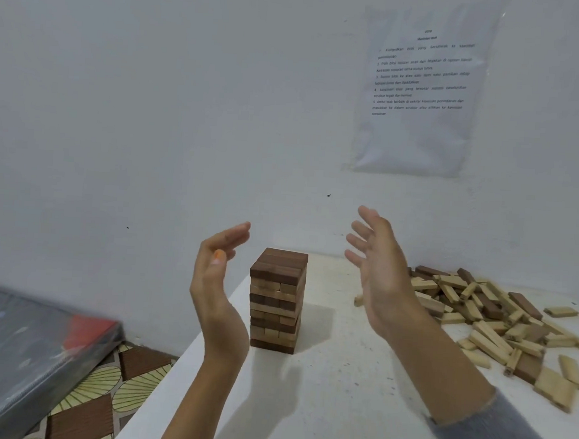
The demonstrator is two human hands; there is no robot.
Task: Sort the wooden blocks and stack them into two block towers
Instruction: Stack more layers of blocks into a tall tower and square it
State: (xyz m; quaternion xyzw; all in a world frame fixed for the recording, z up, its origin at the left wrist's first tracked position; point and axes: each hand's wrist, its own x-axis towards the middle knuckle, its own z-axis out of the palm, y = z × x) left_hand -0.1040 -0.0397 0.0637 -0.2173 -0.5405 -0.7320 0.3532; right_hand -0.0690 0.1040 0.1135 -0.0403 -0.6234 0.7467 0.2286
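Note:
A block tower [276, 300] of dark and light wooden layers stands upright on the white table [321, 391], topped by dark blocks. My left hand [214, 282] is raised just left of the tower, palm facing it, fingers straight, holding nothing. My right hand [379, 275] is raised to the tower's right, fingers spread, also holding nothing. Neither hand touches the tower. A heap of loose blocks [499, 320], mostly light with some dark ones, lies on the table at the right.
The table's left edge [184, 359] runs close beside the tower. Below it lie a patterned floor [101, 387] and a plastic-wrapped flat object [19, 348]. A printed sheet [421, 91] hangs on the white wall behind.

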